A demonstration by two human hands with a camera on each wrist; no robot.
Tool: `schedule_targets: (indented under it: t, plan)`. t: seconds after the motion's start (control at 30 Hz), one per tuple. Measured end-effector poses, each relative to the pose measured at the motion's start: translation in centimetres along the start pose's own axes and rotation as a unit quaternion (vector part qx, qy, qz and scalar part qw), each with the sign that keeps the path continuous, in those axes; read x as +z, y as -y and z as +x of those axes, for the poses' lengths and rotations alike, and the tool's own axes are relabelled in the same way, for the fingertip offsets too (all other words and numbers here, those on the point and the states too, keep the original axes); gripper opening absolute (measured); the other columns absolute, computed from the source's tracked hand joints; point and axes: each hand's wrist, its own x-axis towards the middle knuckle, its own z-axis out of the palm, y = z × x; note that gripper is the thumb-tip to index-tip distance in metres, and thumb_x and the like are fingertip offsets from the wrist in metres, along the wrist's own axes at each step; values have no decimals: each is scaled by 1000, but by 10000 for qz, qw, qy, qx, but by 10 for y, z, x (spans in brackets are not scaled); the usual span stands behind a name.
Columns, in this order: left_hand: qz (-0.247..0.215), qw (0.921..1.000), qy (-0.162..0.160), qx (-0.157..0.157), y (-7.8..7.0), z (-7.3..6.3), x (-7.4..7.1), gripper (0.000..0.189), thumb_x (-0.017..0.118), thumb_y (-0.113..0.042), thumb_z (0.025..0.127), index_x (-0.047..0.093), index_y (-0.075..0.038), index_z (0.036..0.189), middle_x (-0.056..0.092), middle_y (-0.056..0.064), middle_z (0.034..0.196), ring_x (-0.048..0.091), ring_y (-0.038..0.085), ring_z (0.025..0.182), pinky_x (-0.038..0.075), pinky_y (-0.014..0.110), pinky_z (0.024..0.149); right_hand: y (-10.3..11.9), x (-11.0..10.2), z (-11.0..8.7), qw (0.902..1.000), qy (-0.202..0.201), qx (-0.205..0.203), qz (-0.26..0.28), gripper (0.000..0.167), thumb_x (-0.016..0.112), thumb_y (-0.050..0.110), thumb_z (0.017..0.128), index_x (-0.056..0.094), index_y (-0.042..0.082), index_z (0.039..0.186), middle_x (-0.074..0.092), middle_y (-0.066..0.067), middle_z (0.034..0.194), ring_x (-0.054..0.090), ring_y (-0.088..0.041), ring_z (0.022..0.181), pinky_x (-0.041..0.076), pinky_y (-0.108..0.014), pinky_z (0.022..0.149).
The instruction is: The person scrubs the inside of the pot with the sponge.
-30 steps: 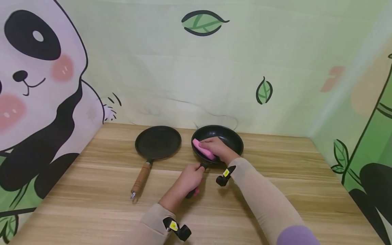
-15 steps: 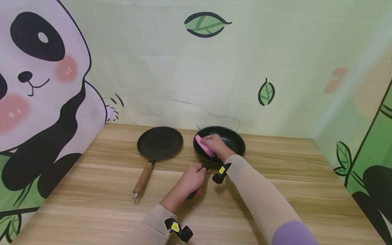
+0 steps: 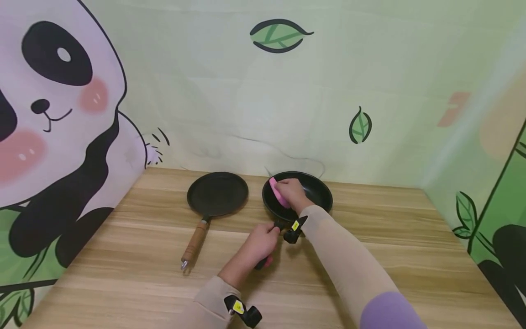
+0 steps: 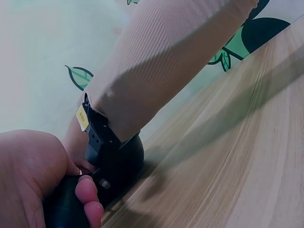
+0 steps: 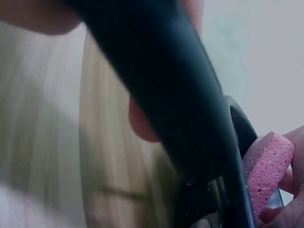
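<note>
A deep black frying pan (image 3: 316,192) stands on the wooden table, its handle pointing toward the person. My left hand (image 3: 259,243) grips that black handle, fingers wrapped round it; the left wrist view shows the fingertips (image 4: 89,197) curling about it. Inside the pan, my right hand (image 3: 292,193) holds a pink sponge (image 3: 278,194) against the left part of the inner surface. Up close in the right wrist view, the sponge (image 5: 268,173) looks porous, pinched between thumb and fingers. The dark handle (image 5: 161,85) crosses that view and hides much of the pan.
Left of the frying pan lies a flat black griddle pan (image 3: 218,194) with a wooden handle (image 3: 195,244) angled toward the front. Behind the wooden table (image 3: 370,256) rises a pale green backdrop (image 3: 205,91) with a printed panda and leaves.
My right hand has slid the sponge a little up and along the pan's left inner side, turning it more upright. The left hand keeps its grip. The whole head view shifts slightly.
</note>
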Motion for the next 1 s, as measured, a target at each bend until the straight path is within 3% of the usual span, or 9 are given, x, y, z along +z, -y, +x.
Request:
schedule_targets:
  t: [0.27,0.47,0.63,0.87,1.0]
  plan:
    - [102,9999,-35,34,1,1,1,30,44,-19,107,58,6,96,45,3,58,45,16,34,40,27,32,-4,-5,7,9975,-498,67,-506,42,60,38,95,70,12,127,65,-11,129,56,-28,115,48,-42,103]
    - [111,9999,-96,66,1,0,2,30,45,-19,106,58,6,95,45,3,58,44,16,33,40,27,31,-8,-10,11,9949,-845,112,-542,41,58,38,96,72,13,124,68,-10,126,59,-28,114,48,-42,103]
    - [120,9999,-93,46,0,0,1,31,45,-19,106,58,6,95,45,3,58,44,16,33,40,27,32,-8,-12,13,9947,-879,301,-448,42,56,39,96,70,13,125,66,-10,128,57,-28,114,47,-43,105]
    - [125,9999,-82,43,-1,-2,0,29,45,-19,106,61,4,100,46,4,59,44,16,34,40,26,32,-2,-4,10,9948,-862,221,-505,46,53,42,99,67,9,127,65,-13,129,57,-30,116,46,-44,104]
    - [121,9999,-35,10,-2,-3,-1,28,45,-19,106,61,4,101,46,4,60,44,16,35,40,26,33,-1,-1,9,9956,-816,292,-350,49,60,44,96,65,6,128,65,-14,128,56,-31,118,45,-45,106]
